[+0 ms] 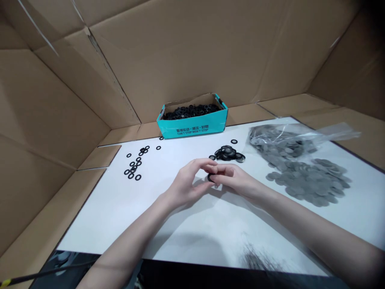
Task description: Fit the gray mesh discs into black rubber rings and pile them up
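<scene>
Black ring [209,177]: at the meeting fingertips of both hands, over the middle of the white tabletop [114,216].
Right hand [237,176]: thumb and index finger pinch the ring; the other fingers are partly hidden.
Left hand [189,182]: fingers curve into a loose C, thumb tip close by the ring; whether they grip it too, I cannot tell.
Heaped black rings [226,152]: at one o'clock from the held ring, near the hands, some with grey centres.
Scattered black rings [138,177]: between nine and ten o'clock, lying flat, a few overlapping.
Teal box [192,130]: at eleven o'clock, lidless, filled with black rings, its front printed "CAN'T STOP WON'T STOP".
Clear plastic bag [333,133]: at two o'clock, grey discs inside.
Loose grey discs [315,182]: at three o'clock, heaped just beside the bag.
Cardboard walls [204,56]: behind and at both sides.
</scene>
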A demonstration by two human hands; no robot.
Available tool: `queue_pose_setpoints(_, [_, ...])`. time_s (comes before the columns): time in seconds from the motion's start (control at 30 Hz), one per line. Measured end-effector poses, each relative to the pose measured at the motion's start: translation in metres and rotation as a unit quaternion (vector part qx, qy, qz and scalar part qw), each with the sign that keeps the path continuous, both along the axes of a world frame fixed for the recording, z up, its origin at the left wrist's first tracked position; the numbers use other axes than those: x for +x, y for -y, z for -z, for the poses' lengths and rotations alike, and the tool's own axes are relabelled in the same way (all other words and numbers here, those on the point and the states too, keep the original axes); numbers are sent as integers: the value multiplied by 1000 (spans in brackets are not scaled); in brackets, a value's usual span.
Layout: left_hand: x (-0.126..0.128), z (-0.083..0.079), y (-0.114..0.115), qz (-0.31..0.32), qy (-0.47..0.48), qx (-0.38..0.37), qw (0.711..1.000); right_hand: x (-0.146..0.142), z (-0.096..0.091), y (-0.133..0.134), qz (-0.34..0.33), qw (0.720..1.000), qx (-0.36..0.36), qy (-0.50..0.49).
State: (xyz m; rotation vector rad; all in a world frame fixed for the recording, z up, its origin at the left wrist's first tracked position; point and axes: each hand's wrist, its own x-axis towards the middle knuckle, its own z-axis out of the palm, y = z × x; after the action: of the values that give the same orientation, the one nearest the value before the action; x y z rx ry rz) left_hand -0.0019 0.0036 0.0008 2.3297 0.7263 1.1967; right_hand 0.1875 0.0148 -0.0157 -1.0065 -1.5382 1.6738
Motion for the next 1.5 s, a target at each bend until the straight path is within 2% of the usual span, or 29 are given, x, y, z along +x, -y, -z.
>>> queue_pose_setpoints(0.2, [-3,2,-2,-32,-6,44,998,-1,-6,1,29,999,-26,3])
queue_pose_setpoints(0.47, [-1,2,-2,-34,-24,82,996,-2,-5,3,46,999,-23,-17])
queue_pose_setpoints(0.63, [2,3,0,-44,-31,102,993,-3,-3,4,34,999,14,-16])
queue_pose_setpoints(0.8, [1,2,-1,-23,-24,101,994,-2,-4,3,41,998,39,-20])
queue_pose_setpoints(0.97, [0,1,-1,-28,-17,92,995,-3,-5,3,60,997,43,-5])
queue_pose_setpoints(1.13, [-2,5,-1,-22,-13,46,999,-4,-5,3,84,996,41,13])
queue_pose_setpoints(1.27, [-2,5,-1,-37,-1,-26,999,-4,-7,3,81,995,49,9])
queue_pose_setpoints(1.5, [1,0,2,-29,53,-157,986,-4,-6,3,90,982,166,13])
